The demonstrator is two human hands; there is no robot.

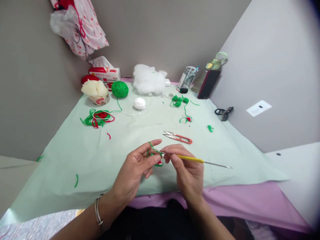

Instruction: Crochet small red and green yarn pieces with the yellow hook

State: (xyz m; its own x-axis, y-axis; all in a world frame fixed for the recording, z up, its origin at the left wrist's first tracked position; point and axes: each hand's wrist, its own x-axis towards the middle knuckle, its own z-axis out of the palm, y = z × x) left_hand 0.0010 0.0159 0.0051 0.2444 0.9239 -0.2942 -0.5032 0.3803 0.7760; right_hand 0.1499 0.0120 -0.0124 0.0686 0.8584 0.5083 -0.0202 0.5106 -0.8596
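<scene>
Right now the left hand (136,166) pinches a small green crochet piece (155,157) between thumb and fingers, with green yarn looped over the raised forefinger. The right hand (186,170) is closed on the yellow grip of a crochet hook (192,159), its tip buried in the piece and its bare metal tail pointing off to the right. The piece sits just above the near edge of the pale green cloth (150,126). It looks soft, light and easily squashed, so I judge it best held by its edge close to the working stitch; the hook is stiff and slim, best held on the yellow grip. Just beyond the hands lie orange thread snips (178,137); farther back are a green yarn ball (119,89), a white ball (139,103) and white stuffing (148,80).
</scene>
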